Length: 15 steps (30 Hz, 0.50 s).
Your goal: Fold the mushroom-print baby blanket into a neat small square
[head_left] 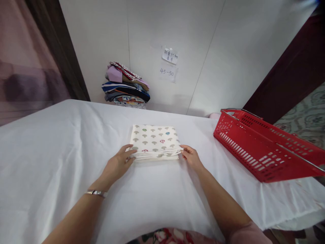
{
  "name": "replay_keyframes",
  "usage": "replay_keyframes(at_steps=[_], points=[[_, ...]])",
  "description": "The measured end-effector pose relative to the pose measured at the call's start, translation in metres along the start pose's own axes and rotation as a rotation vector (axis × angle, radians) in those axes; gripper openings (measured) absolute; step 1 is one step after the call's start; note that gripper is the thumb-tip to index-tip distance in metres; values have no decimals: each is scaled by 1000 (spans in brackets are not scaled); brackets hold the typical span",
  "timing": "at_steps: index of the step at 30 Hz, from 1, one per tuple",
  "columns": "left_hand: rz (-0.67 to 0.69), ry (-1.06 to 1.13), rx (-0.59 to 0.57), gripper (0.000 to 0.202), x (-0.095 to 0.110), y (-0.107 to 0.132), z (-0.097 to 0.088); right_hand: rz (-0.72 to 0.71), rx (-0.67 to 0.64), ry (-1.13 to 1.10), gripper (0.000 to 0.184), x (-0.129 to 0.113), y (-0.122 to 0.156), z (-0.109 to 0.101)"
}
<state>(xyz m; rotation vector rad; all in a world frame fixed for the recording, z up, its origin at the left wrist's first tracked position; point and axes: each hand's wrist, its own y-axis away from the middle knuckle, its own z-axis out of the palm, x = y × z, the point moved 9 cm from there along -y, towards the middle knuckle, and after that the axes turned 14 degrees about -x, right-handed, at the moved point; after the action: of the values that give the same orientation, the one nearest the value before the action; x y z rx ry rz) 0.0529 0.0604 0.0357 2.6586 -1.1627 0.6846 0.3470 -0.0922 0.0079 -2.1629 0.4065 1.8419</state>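
A folded cream cloth with a mushroom print lies flat in the middle of the white-covered table. My left hand grips its near left corner, thumb on top and fingers curled at the stacked edges. My right hand pinches the near right corner of the same cloth. A silver bracelet sits on my left wrist.
A red plastic basket stands tilted at the table's right edge. A pile of folded clothes rests against the white wall at the back. Two paper notes are stuck on the wall. A dark door frame rises at left.
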Motion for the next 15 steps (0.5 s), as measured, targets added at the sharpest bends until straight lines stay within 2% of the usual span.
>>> replay_keyframes(at_steps=[3,8,12,15], points=[[11,-51,14,33,4,0,-1,65,-60,-1,42,1,-2,6],[-21,-108,62,33,6,0,-8,-13,-49,2,33,-6,0,7],[-54,-85,67,32,2,1,-9,41,-87,207,32,4,3,12],[-42,-62,54,30,2,0,-6,42,-81,312,34,3,6,12]])
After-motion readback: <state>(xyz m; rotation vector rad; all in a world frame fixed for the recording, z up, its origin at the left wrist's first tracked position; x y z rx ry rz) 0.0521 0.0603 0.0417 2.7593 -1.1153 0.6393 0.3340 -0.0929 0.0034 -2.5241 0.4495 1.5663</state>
